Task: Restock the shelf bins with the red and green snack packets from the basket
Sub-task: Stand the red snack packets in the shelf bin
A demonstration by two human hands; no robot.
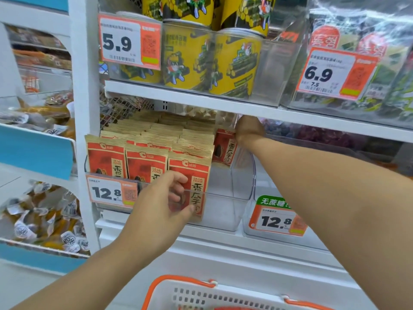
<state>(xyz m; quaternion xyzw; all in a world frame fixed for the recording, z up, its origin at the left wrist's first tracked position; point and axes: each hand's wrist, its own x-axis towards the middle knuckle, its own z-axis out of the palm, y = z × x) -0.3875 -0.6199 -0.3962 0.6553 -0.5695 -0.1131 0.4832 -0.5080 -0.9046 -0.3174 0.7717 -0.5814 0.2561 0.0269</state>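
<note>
my left hand (164,199) curls on the front of the clear bin (225,211) to keep it steady, while my right hand (248,130) pinches a red packet (224,146) at the back to stand it in the row.

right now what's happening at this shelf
A person is restocking red snack packets into a clear shelf bin. The left hand rests curled on the bin's front edge, against the front row. The right hand reaches to the back and holds one red packet at the right end, where that part of the bin is not yet filled. The neighbouring bin on the right looks empty. A white basket with orange handles sits below.
</note>
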